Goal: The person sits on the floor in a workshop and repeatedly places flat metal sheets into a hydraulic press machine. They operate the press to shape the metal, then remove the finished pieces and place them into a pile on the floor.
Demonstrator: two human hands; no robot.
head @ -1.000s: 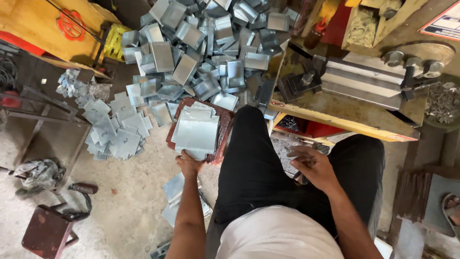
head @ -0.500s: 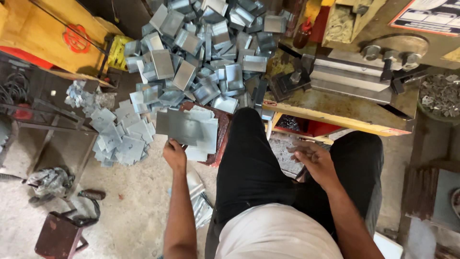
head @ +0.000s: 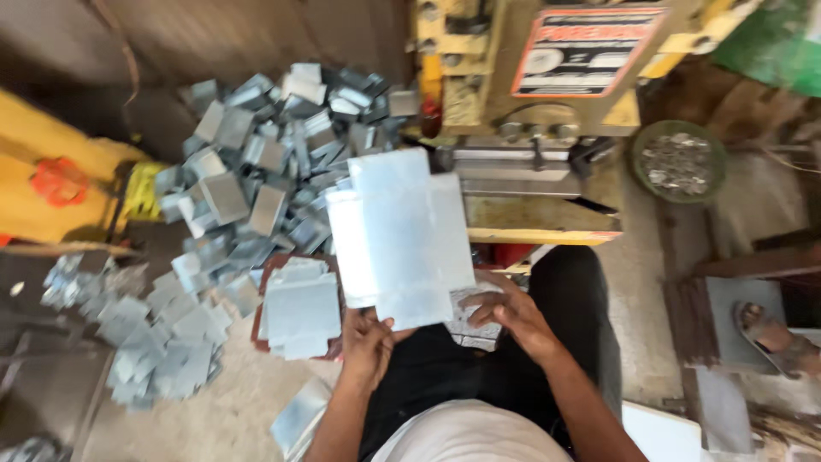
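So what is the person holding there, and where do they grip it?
The left hand holds a flat, cross-shaped metal sheet by its bottom edge. The right hand rests near the sheet's lower right corner; whether it grips anything cannot be told.

left hand (head: 366, 344) lifted metal sheet (head: 400, 235) toward press

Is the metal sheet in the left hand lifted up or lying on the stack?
Lifted. The left hand grips the cross-shaped metal sheet by its lower edge, clear of the stack below; the right hand is beside it.

A metal workshop: yellow press machine (head: 530, 94), heaped cut sheet-metal pieces (head: 274, 162), gritty floor (head: 231, 411).
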